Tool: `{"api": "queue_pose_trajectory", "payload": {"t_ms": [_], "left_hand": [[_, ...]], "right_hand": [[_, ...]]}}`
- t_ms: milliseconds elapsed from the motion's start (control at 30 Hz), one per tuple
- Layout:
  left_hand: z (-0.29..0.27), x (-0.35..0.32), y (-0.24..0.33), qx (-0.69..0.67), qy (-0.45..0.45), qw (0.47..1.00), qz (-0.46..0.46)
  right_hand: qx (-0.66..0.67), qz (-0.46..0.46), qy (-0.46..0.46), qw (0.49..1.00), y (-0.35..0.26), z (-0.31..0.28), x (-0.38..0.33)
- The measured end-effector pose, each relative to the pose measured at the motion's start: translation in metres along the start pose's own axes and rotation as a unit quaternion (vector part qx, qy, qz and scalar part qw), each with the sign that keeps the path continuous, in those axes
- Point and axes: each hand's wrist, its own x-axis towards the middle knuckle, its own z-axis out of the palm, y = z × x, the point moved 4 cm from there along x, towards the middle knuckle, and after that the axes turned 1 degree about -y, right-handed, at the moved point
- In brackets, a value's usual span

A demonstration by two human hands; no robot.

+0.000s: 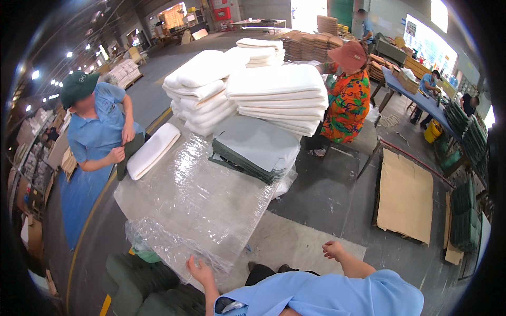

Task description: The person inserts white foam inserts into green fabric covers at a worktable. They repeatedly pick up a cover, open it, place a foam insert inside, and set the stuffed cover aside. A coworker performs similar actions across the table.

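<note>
My left hand (pixel 200 272) is open, fingers apart, over the near edge of a table (pixel 205 197) covered in clear plastic. Loose, crumpled plastic film (pixel 176 239) lies right beside it. Off the table's right side, above the floor, my right hand (pixel 333 250) is loosely open and holds nothing. A stack of dark green and grey padded pieces (pixel 255 145) rests on the table's far right part. Behind it stand tall piles of folded white padding (pixel 276 95). One white pad (pixel 154 151) lies alone at the left edge.
At the left, a co-worker in a blue shirt (pixel 103 124) holds a dark green piece (pixel 132 152). Another person in a patterned top (pixel 345 105) stands beyond the white piles. Dark green cushions (pixel 139 284) are heaped by my left forearm. A cardboard sheet (pixel 405 195) lies at the right.
</note>
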Motion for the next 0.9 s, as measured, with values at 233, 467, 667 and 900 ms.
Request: {"api": "queue_pose_trajectory", "payload": {"t_ms": [233,467,667,900], "left_hand": [[0.068,0.031,0.057,-0.095,-0.132,0.984,-0.07],[0.13,0.055,0.101,-0.117,-0.253,0.96,-0.033],[0.13,0.074,0.116,-0.168,-0.258,0.951,-0.028],[0.117,0.066,0.097,-0.223,-0.2,0.942,-0.153]], "right_hand": [[-0.066,-0.02,-0.099,0.993,-0.015,0.049,0.008],[-0.263,-0.175,-0.045,0.948,-0.121,0.065,0.036],[-0.229,-0.36,-0.091,0.9,-0.291,0.118,0.046],[-0.149,-0.505,-0.143,0.838,-0.48,0.185,0.063]]}}
